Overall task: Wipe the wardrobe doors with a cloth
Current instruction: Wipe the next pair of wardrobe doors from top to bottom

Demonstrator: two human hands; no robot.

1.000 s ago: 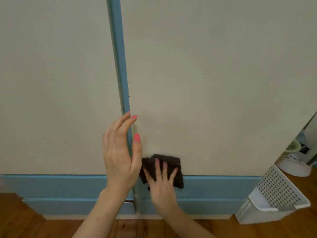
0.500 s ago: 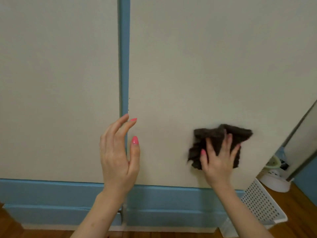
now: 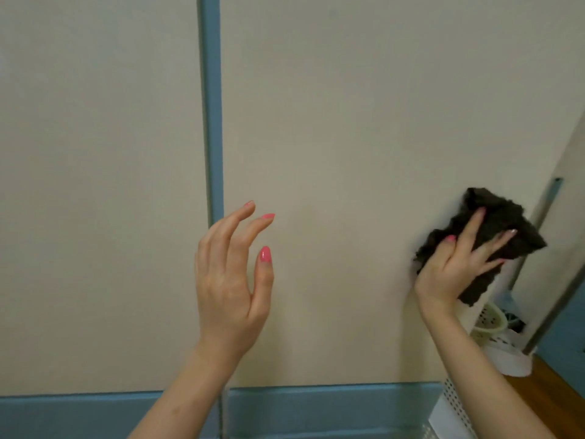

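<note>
Dark crumpled cloth (image 3: 481,236) pressed against right edge of beige wardrobe door (image 3: 348,137), blue-trimmed.

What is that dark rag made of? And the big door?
The cloth looks like fuzzy, soft fabric, maybe microfibre: its edges are shaggy and crumpled. The door looks like smooth, matte cream-painted board, perhaps wood or laminate, since it is flat with no grain showing.
</note>
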